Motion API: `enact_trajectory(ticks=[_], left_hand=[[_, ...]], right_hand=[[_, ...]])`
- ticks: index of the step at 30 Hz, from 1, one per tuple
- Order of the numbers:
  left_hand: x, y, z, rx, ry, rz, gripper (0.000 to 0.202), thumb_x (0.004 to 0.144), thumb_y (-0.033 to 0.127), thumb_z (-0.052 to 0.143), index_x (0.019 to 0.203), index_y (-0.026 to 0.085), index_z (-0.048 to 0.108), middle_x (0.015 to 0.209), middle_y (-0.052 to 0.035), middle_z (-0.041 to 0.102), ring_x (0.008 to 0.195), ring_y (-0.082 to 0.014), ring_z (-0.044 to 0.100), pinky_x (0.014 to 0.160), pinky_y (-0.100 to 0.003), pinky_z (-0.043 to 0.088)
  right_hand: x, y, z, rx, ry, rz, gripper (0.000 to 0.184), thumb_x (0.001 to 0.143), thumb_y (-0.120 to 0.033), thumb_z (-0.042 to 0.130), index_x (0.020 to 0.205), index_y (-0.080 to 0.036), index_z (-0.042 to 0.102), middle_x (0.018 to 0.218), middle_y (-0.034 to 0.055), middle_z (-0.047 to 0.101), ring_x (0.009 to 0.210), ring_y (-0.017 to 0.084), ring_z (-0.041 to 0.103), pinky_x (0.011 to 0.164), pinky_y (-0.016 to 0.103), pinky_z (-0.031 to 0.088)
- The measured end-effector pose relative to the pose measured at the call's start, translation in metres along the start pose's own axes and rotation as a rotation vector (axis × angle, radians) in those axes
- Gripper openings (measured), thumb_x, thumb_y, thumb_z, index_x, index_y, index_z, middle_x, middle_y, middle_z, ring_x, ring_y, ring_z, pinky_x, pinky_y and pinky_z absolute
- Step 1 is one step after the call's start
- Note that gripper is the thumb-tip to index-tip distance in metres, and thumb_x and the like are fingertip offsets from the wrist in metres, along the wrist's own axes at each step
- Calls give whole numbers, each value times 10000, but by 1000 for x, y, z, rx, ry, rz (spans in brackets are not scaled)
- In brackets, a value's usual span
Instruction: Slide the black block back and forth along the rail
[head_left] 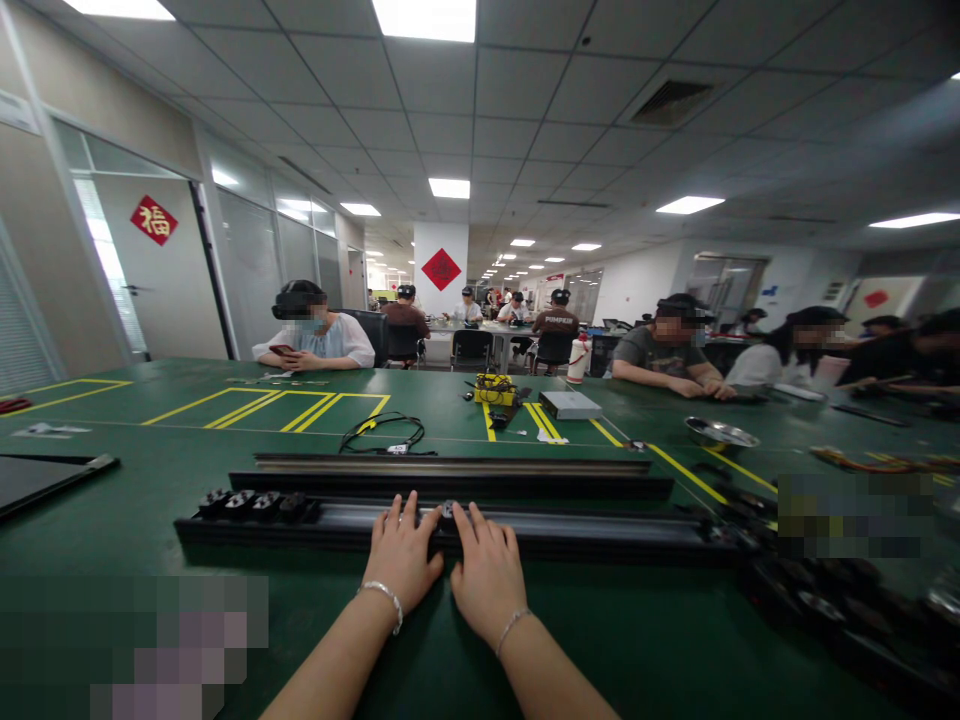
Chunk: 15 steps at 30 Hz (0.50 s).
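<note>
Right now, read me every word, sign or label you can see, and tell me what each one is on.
"福": red diamond sign on the door at left.
"PUMPKIN": back of a seated person's brown shirt.
Red diamond sign on the white pillar: character too blurred to read.
Red mark on the far right wall: unreadable.
Black rail under both hands: no readable text.

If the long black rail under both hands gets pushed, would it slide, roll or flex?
The long black rail looks like rigid metal, so it probably won't flex. It lies flat on the green table, so likely slides, not rolls. Its length suggests it may pivot if pushed off-centre.
</note>
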<state>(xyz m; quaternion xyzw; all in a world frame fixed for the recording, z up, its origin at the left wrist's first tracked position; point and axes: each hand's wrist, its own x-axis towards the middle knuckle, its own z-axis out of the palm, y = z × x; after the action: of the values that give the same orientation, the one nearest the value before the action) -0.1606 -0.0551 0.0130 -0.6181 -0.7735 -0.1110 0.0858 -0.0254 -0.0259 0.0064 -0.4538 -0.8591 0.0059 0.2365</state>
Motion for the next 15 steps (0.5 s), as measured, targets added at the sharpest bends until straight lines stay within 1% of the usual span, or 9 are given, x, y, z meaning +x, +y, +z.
enact_trajectory(ticks=[4,9,15], left_hand=[[0,0,-1,-9,3,-3,569,670,366,499,1231,358,404,1417,-69,297,1306,-280,209,1019,-426,165],[1,0,2,-12,23,2,587,658,373,515,1233,381,396,1411,-66,308,1302,-290,217,1016,-433,170],[1,1,1,3,-12,-1,598,668,399,510,1248,403,365,1426,-42,280,1307,-289,201,1020,-440,154]], right_hand=[[0,0,0,-5,-14,7,677,708,-216,443,1352,-296,251,1377,41,338,1145,223,382,973,389,161],[0,-1,1,5,1,10,677,707,-214,433,1357,-273,251,1370,37,351,1149,222,375,983,389,150],[0,-1,1,-23,-17,15,686,711,-225,429,1368,-234,233,1382,38,333,1158,219,367,992,381,139]])
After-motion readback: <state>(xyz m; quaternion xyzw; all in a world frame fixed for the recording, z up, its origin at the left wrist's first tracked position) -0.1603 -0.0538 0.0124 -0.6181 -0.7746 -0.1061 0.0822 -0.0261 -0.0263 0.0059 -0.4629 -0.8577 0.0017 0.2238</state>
